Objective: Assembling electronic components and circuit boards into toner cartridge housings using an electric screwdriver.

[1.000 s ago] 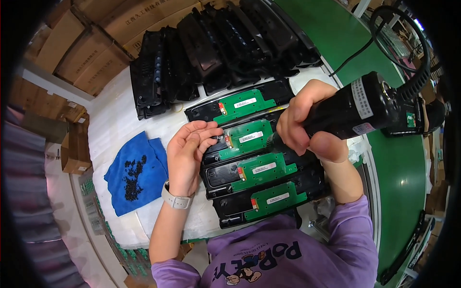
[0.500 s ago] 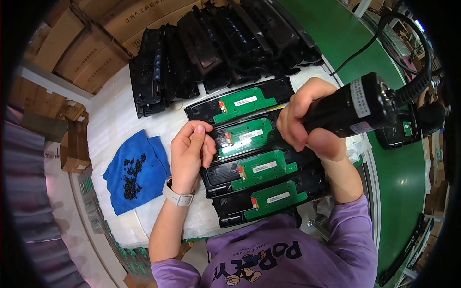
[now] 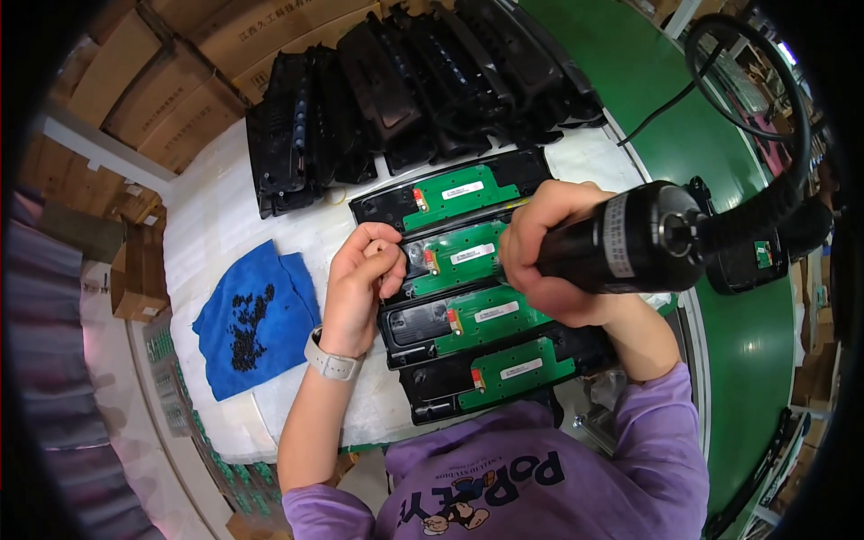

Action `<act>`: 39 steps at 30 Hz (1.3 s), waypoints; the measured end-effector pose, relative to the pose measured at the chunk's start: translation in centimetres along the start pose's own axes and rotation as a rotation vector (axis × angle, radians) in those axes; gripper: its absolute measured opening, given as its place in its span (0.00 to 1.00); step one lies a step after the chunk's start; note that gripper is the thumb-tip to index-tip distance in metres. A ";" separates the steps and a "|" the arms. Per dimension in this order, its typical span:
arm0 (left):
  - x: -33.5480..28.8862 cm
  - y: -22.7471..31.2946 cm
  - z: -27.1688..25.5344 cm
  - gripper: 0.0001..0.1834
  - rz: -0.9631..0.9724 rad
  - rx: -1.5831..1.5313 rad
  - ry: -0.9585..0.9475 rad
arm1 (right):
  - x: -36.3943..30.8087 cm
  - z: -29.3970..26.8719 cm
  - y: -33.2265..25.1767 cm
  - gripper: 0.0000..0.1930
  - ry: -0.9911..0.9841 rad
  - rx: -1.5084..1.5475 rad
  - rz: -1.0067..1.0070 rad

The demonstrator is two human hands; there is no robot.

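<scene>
My right hand (image 3: 560, 261) grips a thick black electric screwdriver (image 3: 646, 241). Its tip is hidden behind my fingers, over the second black panel. My left hand (image 3: 364, 274) rests by that panel's left end, thumb and fingers pinched together; a tiny dark speck shows between them, too small to name. Several long black plastic panels lie in a row, each carrying a green circuit board (image 3: 461, 256) with a white label and a small red part. To the left, a heap of tiny black screws (image 3: 245, 346) sits on a blue cloth (image 3: 286, 337).
Several black plastic housings (image 3: 378, 90) stand packed along the back of the white-covered table (image 3: 202, 216), with cardboard boxes (image 3: 175, 117) behind. A green surface (image 3: 751, 360) runs along the right. The screwdriver's black cable (image 3: 796, 153) loops up at the right.
My right hand and the screwdriver have moved down and to the left, the screwdriver's rear end swinging toward me. My left fingers have curled tighter, and the hand has moved slightly.
</scene>
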State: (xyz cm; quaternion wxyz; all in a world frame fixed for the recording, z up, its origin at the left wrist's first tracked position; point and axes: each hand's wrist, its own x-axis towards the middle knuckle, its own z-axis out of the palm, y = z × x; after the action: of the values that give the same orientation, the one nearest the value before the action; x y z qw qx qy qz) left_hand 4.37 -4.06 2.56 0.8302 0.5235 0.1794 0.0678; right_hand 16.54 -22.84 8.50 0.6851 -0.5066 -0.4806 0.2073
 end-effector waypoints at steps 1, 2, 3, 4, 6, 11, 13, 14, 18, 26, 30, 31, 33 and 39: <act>-0.1 0.0 0.0 0.04 -0.005 0.006 0.016 | 0.0 0.2 0.2 0.11 0.000 -0.003 0.000; -0.1 -0.1 -0.1 0.05 -0.010 0.012 0.034 | 0.1 0.3 0.5 0.11 0.016 0.040 0.011; -0.1 -0.1 -0.2 0.05 -0.008 0.011 0.034 | 0.2 0.5 0.6 0.11 0.032 0.082 0.022; 0.0 -0.1 -0.5 0.05 0.001 0.038 0.028 | 0.4 0.6 0.5 0.11 0.032 0.097 0.035; 0.0 -0.3 -0.6 0.05 0.007 0.062 0.015 | 0.5 0.8 0.6 0.10 0.004 0.088 0.006; 0.6 -0.6 0.3 0.09 0.026 0.126 0.035 | -0.7 -0.6 0.2 0.12 -0.078 -0.243 -0.081; 0.6 -0.5 0.7 0.10 0.018 0.077 0.029 | 0.0 -1.3 1.5 0.15 0.002 -0.148 -0.245; 0.2 -0.8 -0.6 0.10 0.025 0.066 0.060 | 0.2 -0.6 0.7 0.16 0.076 0.220 -0.049; -1.2 0.0 -2.1 0.07 0.061 -0.150 0.035 | 0.6 -1.9 -1.9 0.14 0.153 0.357 -0.143; 2.4 1.2 -5.7 0.16 -0.311 -0.341 -0.160 | -4.2 -2.2 -6.1 0.14 0.311 0.459 -0.239; 1.6 1.8 -3.8 0.13 -0.389 -0.196 -0.207 | -5.1 -0.9 -6.4 0.16 0.460 0.551 -0.283; 1.0 2.0 -3.3 0.12 -0.404 -0.160 -0.211 | -4.9 -0.9 -6.2 0.16 0.412 0.580 -0.323; -0.3 2.3 -2.5 0.12 -0.426 -0.095 -0.212 | -4.6 -0.4 -6.2 0.17 0.353 0.614 -0.363; -4.1 1.5 2.1 0.07 -0.321 0.416 -0.351 | -4.1 1.8 -6.2 0.16 0.499 0.719 -0.457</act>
State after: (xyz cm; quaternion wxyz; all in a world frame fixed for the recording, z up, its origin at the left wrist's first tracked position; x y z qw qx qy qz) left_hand 1.46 -6.37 5.61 0.7238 0.6507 0.1235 -0.1936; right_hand 11.87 -27.63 12.26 0.9388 -0.1538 -0.2985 0.0767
